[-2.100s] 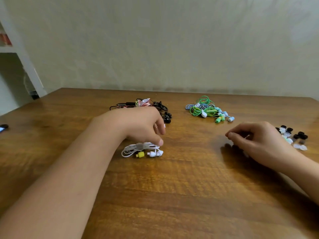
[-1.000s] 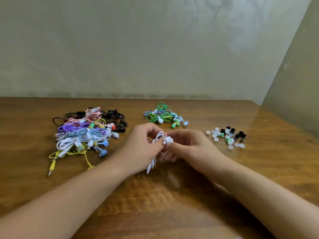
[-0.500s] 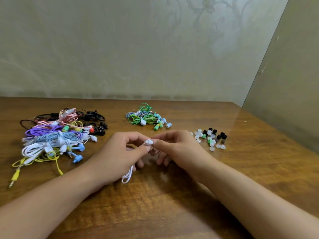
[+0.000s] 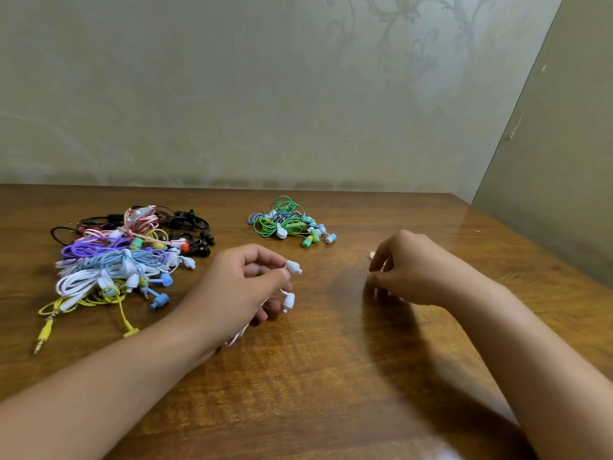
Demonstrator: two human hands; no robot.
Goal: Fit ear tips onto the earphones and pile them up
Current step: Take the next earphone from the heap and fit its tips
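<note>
Left grip: pinches white earphones, 2 buds showing.
Right grip: fingers curled over ear tips, contact unclear.

Left hand pinches white earphones; right hand curled over table.

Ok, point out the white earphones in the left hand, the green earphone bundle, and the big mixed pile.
white earphones [image 4: 294, 267]: head view, upper earbud past the thumb.
green earphone bundle [image 4: 288, 224]: head view, coiled green cable.
mixed pile [image 4: 112, 260]: head view, pale blue cable, middle.
</note>
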